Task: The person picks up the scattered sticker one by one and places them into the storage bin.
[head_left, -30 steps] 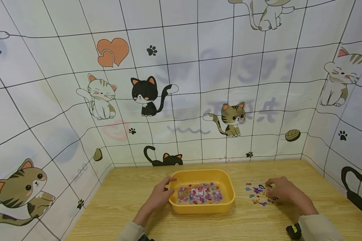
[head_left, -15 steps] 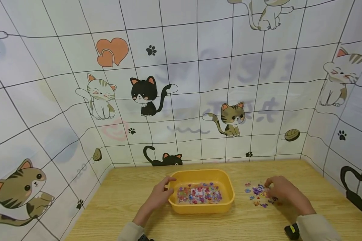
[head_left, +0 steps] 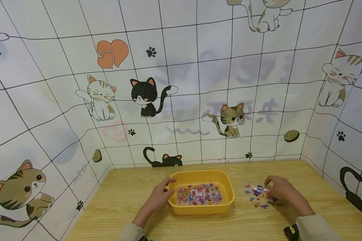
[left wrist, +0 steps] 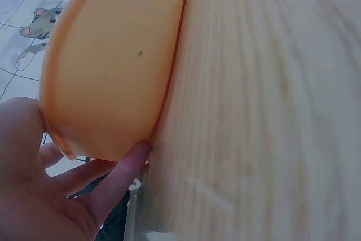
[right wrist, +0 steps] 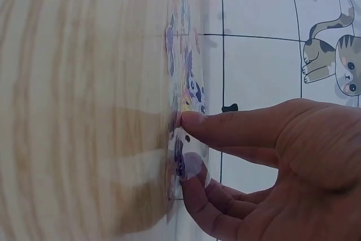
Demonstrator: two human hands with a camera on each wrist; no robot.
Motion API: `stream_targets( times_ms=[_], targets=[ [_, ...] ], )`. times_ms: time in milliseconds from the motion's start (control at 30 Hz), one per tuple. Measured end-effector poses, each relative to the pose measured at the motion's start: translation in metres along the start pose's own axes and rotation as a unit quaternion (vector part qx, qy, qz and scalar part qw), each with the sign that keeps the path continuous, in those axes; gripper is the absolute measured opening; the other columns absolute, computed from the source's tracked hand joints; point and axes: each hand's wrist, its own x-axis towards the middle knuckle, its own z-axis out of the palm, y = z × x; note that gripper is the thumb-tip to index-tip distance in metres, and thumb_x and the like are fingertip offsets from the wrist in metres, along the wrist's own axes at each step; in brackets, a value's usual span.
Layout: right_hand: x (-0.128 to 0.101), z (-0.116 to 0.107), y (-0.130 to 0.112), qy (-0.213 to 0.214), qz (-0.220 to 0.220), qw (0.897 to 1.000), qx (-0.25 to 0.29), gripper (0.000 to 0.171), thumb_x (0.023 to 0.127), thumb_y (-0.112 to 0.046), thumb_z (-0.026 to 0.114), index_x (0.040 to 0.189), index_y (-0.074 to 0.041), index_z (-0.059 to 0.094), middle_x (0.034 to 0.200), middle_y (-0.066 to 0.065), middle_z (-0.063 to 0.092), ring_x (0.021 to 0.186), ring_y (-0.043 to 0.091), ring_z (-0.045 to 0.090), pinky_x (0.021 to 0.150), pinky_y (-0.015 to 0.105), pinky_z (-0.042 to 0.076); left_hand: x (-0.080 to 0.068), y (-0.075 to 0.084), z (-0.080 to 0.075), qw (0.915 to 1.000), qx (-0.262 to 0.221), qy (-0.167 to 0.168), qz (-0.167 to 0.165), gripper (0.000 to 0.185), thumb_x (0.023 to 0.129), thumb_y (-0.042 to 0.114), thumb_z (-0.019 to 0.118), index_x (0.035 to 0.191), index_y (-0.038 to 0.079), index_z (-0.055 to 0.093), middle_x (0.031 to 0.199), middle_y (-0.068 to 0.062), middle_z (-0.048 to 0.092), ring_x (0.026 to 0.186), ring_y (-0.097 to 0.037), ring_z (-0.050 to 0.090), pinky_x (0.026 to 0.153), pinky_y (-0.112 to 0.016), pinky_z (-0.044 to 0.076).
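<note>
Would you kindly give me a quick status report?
Left hand holds yellow tray rim. Right hand pinches clear sticker sheet off table. Nothing in the way.

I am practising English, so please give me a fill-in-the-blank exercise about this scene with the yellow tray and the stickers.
1. The left hand holds the rim of the ___ tray.
2. The right hand pinches a clear sheet of ___.
3. The tray stands on a ___ table.

Missing words: yellow; stickers; wooden

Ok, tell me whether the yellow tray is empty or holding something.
Holding something: the yellow tray has colourful small pieces spread over its bottom.
</note>
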Motion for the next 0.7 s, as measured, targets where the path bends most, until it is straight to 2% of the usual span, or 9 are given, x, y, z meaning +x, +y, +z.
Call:
stream_targets(
  times_ms=[133,267,500,700],
  targets=[
    [-0.0021,-0.0011,0.0012,0.009,0.0,0.999,0.043,0.028,0.078,-0.005,0.082,0.09,-0.001,0.056,0.083,0.011,0.062,0.069,0.021,0.051,0.06,0.034,0.041,-0.0003,-0.0011,0.0001,1.0,-0.007,-0.001,0.002,0.041,0.098,0.009,0.057,0.139,0.01,0.058,0.147,-0.025,0.054,0.108,-0.033,0.066,0.081,-0.04,0.059],
    [-0.002,-0.0012,0.0043,0.013,0.006,0.997,0.073,0.028,0.077,-0.005,0.082,0.083,-0.004,0.055,0.077,0.005,0.059,0.066,0.019,0.052,0.057,0.032,0.041,0.0002,-0.0013,0.0,1.0,-0.008,-0.001,0.004,0.041,0.098,0.01,0.058,0.139,0.01,0.058,0.148,-0.025,0.054,0.107,-0.033,0.067,0.078,-0.038,0.058],
    [-0.0001,-0.0012,0.0056,0.007,0.006,0.993,0.118,0.016,0.086,-0.008,0.076,0.094,0.003,0.066,0.09,0.011,0.07,0.074,0.019,0.061,0.063,0.035,0.05,0.0,-0.0001,-0.0001,1.0,0.001,-0.001,0.005,0.04,0.099,0.011,0.057,0.139,0.01,0.058,0.15,-0.023,0.052,0.113,-0.035,0.065,0.085,-0.043,0.059],
    [0.002,-0.0034,0.0039,0.01,0.005,0.992,0.127,0.024,0.092,-0.006,0.067,0.107,0.012,0.071,0.093,0.013,0.072,0.079,0.019,0.065,0.066,0.035,0.055,-0.0014,0.002,-0.0001,1.0,0.001,0.001,-0.001,0.04,0.099,0.01,0.057,0.139,0.01,0.058,0.148,-0.023,0.054,0.113,-0.035,0.064,0.086,-0.044,0.059]
  ],
)
